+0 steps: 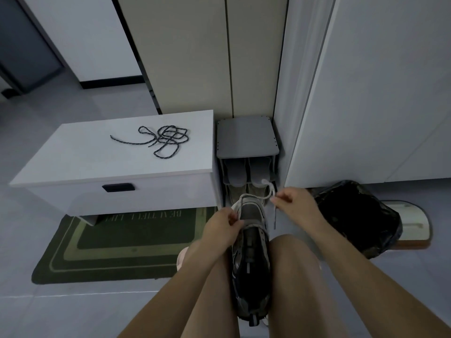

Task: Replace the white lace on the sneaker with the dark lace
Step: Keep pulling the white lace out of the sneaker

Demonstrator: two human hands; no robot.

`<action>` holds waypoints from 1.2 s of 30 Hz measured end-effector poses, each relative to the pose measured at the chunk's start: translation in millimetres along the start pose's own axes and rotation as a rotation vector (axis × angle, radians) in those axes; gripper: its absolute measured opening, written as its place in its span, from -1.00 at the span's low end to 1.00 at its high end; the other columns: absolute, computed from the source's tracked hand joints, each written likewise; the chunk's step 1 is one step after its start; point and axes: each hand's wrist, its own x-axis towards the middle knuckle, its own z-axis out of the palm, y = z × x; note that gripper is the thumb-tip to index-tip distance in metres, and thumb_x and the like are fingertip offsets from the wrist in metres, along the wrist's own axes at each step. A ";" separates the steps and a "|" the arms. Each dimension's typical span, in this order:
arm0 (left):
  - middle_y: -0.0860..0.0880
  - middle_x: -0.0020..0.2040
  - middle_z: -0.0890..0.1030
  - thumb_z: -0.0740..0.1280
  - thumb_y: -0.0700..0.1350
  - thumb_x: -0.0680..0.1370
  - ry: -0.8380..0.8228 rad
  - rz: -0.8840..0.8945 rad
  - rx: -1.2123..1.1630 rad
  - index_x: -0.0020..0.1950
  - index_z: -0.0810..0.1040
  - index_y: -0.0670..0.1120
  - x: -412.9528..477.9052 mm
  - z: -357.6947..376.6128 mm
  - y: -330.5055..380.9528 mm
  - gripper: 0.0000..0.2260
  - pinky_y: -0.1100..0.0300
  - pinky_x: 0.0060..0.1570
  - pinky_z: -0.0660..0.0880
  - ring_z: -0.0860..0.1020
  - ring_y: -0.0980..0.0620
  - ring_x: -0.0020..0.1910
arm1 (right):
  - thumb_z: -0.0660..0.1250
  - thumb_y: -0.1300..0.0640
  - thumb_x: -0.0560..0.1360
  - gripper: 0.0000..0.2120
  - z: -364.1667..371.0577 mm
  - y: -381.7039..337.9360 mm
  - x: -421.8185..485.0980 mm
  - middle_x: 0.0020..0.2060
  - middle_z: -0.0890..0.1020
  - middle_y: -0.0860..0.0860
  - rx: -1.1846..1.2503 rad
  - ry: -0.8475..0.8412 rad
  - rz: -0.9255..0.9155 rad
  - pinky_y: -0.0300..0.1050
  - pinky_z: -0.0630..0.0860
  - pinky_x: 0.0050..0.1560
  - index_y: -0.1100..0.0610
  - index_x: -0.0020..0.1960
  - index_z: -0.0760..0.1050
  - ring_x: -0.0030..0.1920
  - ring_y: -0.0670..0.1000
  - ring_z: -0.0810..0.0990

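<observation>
**While bare knees [288, 242] wedge the grey-and-black mesh sneaker [251, 259]**

Held toe-away at lower centre, it leaves both hands free. Above, the left hand [223, 226] grips its toe end to steady it; the right hand [292, 202], apart, pinches the white cord lace [267, 191], probably to draw it out. Upper left, the dark speckled rope lace [163, 140] lies coiled on the white low cabinet [73, 162], ready.

Left hand [223, 224]: your forearm enters from 7 o'clock; fingers curled, gripping the sneaker [252, 212]. Right hand [291, 201]: forearm from 4 o'clock; thumb and fingers pinch the lace [264, 182], at 2 o'clock of your left hand.
</observation>
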 end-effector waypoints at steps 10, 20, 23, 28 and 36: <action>0.08 -0.27 0.54 0.35 -0.15 0.53 0.281 0.095 -0.307 -0.21 0.47 -0.01 23.5 -52.3 26.5 -0.86 0.16 -0.21 0.46 0.49 0.06 -0.28 | 0.35 -0.04 0.47 -0.78 30.4 -15.5 -18.1 -0.11 0.55 -0.07 -0.256 -0.124 -0.191 -0.23 0.38 -0.03 0.02 0.06 0.60 -0.06 -0.07 0.52; 0.01 -0.28 0.57 0.35 -0.10 0.53 0.168 0.073 -0.328 -0.24 0.48 0.00 27.6 -82.1 32.9 -0.85 0.30 -0.43 0.33 0.50 0.07 -0.37 | 0.36 0.04 0.45 -0.88 59.4 -39.4 -10.0 -0.37 0.45 -0.19 -0.269 -0.134 -0.229 -0.19 0.38 -0.19 0.00 -0.25 0.58 -0.22 -0.09 0.50; -0.04 -0.23 0.63 0.28 -0.07 0.58 0.085 0.052 -0.212 -0.23 0.53 -0.03 20.4 -72.6 15.2 -0.81 0.29 -0.43 0.39 0.52 0.08 -0.41 | 0.36 0.06 0.48 -0.88 46.6 -54.3 -0.5 -0.21 0.53 -0.07 -0.168 -0.045 -0.205 -0.15 0.42 -0.11 0.08 -0.10 0.63 -0.15 -0.04 0.51; 0.04 -0.29 0.59 0.35 -0.16 0.53 -0.061 0.062 -0.187 -0.03 0.65 -0.15 3.6 -36.3 -10.1 -0.89 0.23 -0.23 0.48 0.50 0.15 -0.37 | 0.38 0.10 0.48 -0.88 9.4 -99.5 13.0 -0.23 0.56 -0.12 0.212 0.052 -0.109 -0.31 0.39 -0.16 0.11 -0.03 0.60 -0.23 -0.19 0.49; 0.10 -0.29 0.57 0.38 -0.13 0.50 0.077 0.061 -0.224 -0.11 0.62 -0.07 -3.2 -5.2 -11.6 -0.96 0.29 -0.22 0.39 0.50 0.12 -0.30 | 0.39 0.11 0.47 -0.93 -29.0 -125.8 28.7 -0.24 0.58 -0.09 0.334 0.197 -0.113 -0.23 0.44 -0.03 0.09 -0.08 0.59 -0.13 -0.06 0.55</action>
